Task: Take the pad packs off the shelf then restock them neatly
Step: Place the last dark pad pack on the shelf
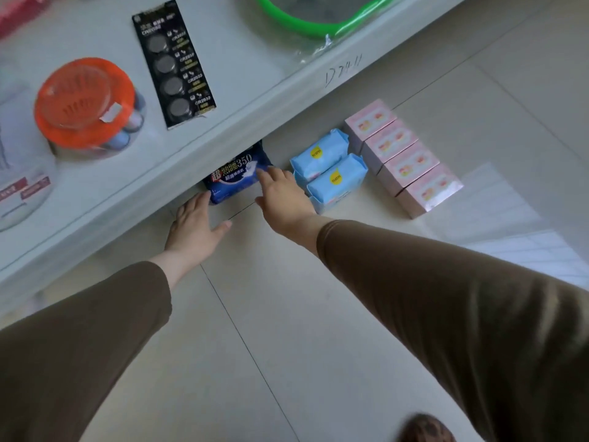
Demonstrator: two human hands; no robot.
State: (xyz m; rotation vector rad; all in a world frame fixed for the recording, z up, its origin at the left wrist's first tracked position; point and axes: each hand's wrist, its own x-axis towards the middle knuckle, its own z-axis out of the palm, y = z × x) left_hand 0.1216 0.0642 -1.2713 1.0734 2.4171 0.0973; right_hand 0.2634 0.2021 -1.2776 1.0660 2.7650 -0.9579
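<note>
I see both hands flat-fingered: left hand (194, 223) touches the dark blue pad pack (234, 177) at its left edge, right hand (282, 194) presses its right side, gripping nothing.

Shelf edge (242, 119) runs diagonally from lower left to upper right of frame. On shelf top: lidded tub (86, 103) at left, battery card (174, 63) just right of it, hoop (322, 14) at upper centre. Below shelf, on floor (287, 314), centre frame: one pad pack (234, 180) half under the edge, w/ left hand (194, 224) at its left side, right hand (280, 196) on its right corner. Right of that, two packs (328, 169) side by side, then a row of four boxes (403, 157) further right.
</note>
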